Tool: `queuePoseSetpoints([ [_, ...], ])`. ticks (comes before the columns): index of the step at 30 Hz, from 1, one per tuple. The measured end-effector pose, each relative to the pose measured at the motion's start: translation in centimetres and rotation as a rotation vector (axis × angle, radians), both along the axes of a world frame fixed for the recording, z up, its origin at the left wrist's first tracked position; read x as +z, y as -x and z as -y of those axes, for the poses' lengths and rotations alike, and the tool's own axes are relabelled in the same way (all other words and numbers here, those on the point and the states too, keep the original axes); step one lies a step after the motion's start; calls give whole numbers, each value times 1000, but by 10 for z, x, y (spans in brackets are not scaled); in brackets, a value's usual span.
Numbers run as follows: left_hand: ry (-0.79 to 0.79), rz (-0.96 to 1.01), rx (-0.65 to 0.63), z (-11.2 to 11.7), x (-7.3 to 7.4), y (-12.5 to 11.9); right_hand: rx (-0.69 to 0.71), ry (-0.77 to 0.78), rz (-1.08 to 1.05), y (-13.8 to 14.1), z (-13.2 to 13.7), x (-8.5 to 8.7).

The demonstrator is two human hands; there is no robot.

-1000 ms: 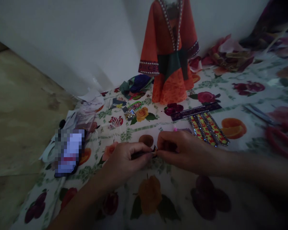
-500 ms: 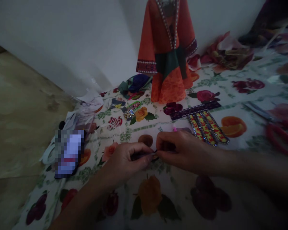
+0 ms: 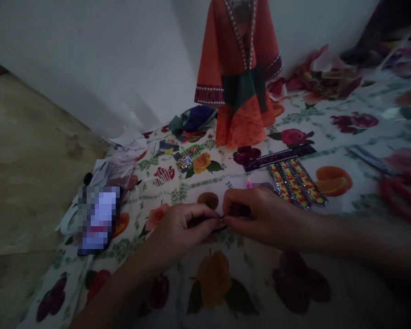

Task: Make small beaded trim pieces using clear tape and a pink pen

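My left hand (image 3: pixel 187 224) is closed in a pinch, thumb against fingers, on a small dark-edged piece (image 3: pixel 221 227) that is mostly hidden. At the same spot the fingertips of my right hand (image 3: pixel 251 212) are pinched together, meeting those of my left. Just beyond my right hand lie yellow-and-red patterned strips (image 3: pixel 292 183) edged with shiny stones. A dark purple trim strip (image 3: pixel 279 157) lies across their far end. A small pink-tipped item (image 3: pixel 249 183) shows behind my right knuckles.
A small orange and green dress (image 3: pixel 241 91) with beaded trim stands by the wall. Red-handled scissors (image 3: pixel 397 183) lie at right, a phone (image 3: pixel 99 219) at left. Glittery scraps (image 3: pixel 185 163), bead strips (image 3: pixel 164 178) and crumpled fabric (image 3: pixel 195 119) lie on the fruit-patterned tablecloth (image 3: pixel 178 292).
The thumb and fingers of my left hand have shifted slightly, and a little more of the dark-edged piece shows beneath the fingertips. My right hand stays almost in place.
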State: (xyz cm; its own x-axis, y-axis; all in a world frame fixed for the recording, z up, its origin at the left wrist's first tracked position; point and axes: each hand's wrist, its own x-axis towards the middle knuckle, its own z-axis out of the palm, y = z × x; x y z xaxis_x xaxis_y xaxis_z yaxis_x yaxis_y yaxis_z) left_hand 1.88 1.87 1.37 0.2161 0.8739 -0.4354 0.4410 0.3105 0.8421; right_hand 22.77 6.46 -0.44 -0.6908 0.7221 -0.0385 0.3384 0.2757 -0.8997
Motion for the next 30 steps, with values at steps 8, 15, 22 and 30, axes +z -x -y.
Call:
queuePoseSetpoints([
  [8, -95, -118, 14, -2, 5, -2, -18, 33, 8, 2, -1, 1],
  [15, -45, -102, 27, -3, 7, -3, -24, 50, 19, 1, -3, 1],
  [22, -17, -60, -34, -2, -1, 0, -6, 53, 42, 1, -1, 5],
  [30, -35, -101, -66, -2, 4, -3, 19, 22, -26, 1, 0, 3],
])
